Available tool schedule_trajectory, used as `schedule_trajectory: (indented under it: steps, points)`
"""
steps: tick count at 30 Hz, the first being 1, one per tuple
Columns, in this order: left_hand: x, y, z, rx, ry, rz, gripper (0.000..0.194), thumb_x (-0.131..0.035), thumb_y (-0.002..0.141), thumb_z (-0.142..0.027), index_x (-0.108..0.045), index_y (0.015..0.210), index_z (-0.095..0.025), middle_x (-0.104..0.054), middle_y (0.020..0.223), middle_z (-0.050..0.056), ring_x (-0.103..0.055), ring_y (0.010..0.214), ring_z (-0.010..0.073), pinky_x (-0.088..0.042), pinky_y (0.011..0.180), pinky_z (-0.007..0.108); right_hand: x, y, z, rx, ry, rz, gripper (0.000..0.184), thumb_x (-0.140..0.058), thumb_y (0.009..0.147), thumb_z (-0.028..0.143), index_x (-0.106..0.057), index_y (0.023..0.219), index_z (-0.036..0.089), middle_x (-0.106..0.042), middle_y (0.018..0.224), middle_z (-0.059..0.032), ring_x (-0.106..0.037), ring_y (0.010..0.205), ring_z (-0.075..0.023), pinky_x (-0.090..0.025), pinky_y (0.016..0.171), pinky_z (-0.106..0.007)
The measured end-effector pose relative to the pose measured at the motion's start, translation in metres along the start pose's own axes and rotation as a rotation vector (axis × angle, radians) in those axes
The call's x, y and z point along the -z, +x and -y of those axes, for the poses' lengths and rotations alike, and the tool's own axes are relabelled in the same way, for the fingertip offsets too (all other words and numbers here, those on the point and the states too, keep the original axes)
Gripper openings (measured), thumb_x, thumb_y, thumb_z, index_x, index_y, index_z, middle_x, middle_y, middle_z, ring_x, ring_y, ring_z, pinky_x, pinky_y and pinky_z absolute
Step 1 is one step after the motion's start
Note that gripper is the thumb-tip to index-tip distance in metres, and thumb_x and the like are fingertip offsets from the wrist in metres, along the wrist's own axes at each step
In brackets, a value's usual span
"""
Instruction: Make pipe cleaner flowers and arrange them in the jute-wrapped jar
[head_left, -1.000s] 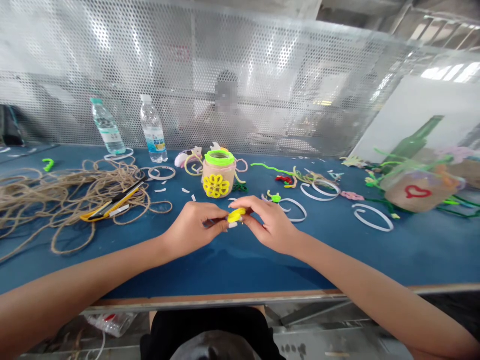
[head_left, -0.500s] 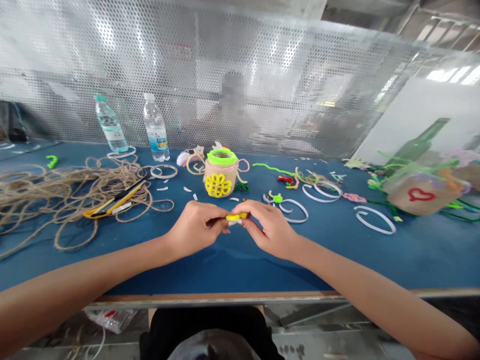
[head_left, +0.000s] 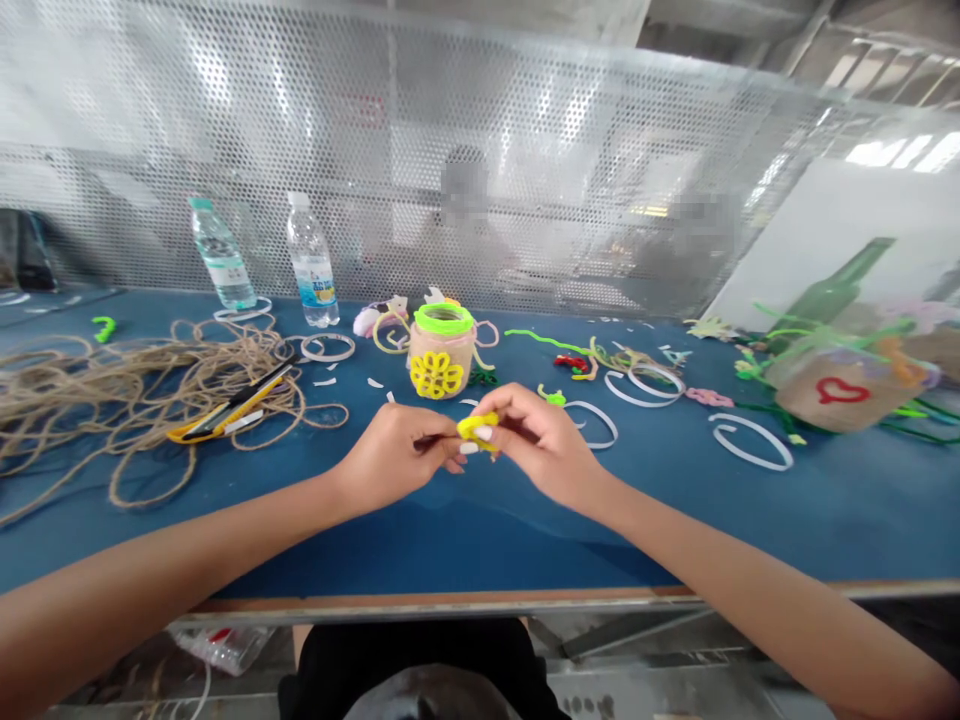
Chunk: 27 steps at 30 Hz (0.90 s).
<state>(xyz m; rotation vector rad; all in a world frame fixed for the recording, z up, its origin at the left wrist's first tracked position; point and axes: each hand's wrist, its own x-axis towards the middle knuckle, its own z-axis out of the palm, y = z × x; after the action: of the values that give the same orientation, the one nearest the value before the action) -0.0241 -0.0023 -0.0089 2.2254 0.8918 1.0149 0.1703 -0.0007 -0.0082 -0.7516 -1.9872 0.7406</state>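
Observation:
My left hand (head_left: 396, 452) and my right hand (head_left: 540, 440) meet just above the blue table (head_left: 480, 530), both pinching a small yellow pipe-cleaner piece (head_left: 475, 428) between their fingertips. The fingers of both hands are closed around it. Straight behind the hands stands a twine-wrapped jar (head_left: 441, 350) with a green rim and a yellow pipe-cleaner flower on its front.
A heap of jute twine (head_left: 112, 385) with a yellow utility knife (head_left: 225, 405) covers the left. Two water bottles (head_left: 311, 262) stand at the back by a perforated screen. White paper rings (head_left: 750, 440), pipe-cleaner scraps and a green bottle (head_left: 832, 290) with decorated jars lie right.
Both hands have lifted slightly and turned the yellow piece between the fingertips; the right hand's fingers now curl more over it. Nothing else on the table moved.

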Motion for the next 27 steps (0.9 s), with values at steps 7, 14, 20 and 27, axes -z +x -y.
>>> schedule_trajectory:
  steps: [7, 14, 20, 27]
  points:
    - [0.000, 0.000, 0.012, -0.194, 0.266, -0.142, 0.016, -0.069, 0.078, -0.029, -0.068, 0.088, -0.016, -0.070, 0.075, 0.001, -0.062, 0.053, 0.0088, -0.048, 0.054, 0.017, -0.001, 0.009, -0.004, -0.381, 0.478, -0.107, 0.022, -0.068, 0.073, 0.031, -0.053, 0.084, 0.018, -0.063, 0.065, 0.0020, -0.059, 0.054, -0.0114, -0.050, 0.049, -0.024]
    - [0.003, -0.002, 0.011, -0.519, 0.517, -0.311, 0.013, -0.057, 0.089, -0.025, -0.063, 0.090, -0.014, -0.069, 0.074, 0.001, -0.062, 0.058, 0.0079, -0.046, 0.054, 0.016, -0.007, 0.004, 0.006, -0.418, 0.537, -0.045, 0.021, -0.066, 0.077, 0.031, -0.050, 0.082, 0.019, -0.065, 0.058, 0.0024, -0.062, 0.048, -0.0126, -0.052, 0.049, -0.025]
    - [0.003, -0.004, 0.013, -0.685, 0.707, -0.312, 0.010, -0.053, 0.090, -0.017, -0.060, 0.090, -0.010, -0.067, 0.073, 0.003, -0.062, 0.060, 0.0114, -0.046, 0.052, 0.021, -0.009, 0.003, 0.006, -0.416, 0.555, -0.013, 0.020, -0.065, 0.078, 0.031, -0.049, 0.082, 0.019, -0.065, 0.059, 0.0024, -0.062, 0.049, -0.0123, -0.052, 0.049, -0.024]
    - [0.003, -0.008, 0.010, -0.713, 0.775, -0.276, 0.011, -0.050, 0.090, -0.015, -0.060, 0.087, -0.012, -0.063, 0.068, 0.003, -0.059, 0.056, 0.0106, -0.044, 0.049, 0.021, -0.009, 0.001, 0.008, -0.432, 0.562, 0.025, 0.023, -0.066, 0.078, 0.032, -0.046, 0.080, 0.019, -0.065, 0.058, 0.0030, -0.062, 0.047, -0.0118, -0.052, 0.048, -0.024]
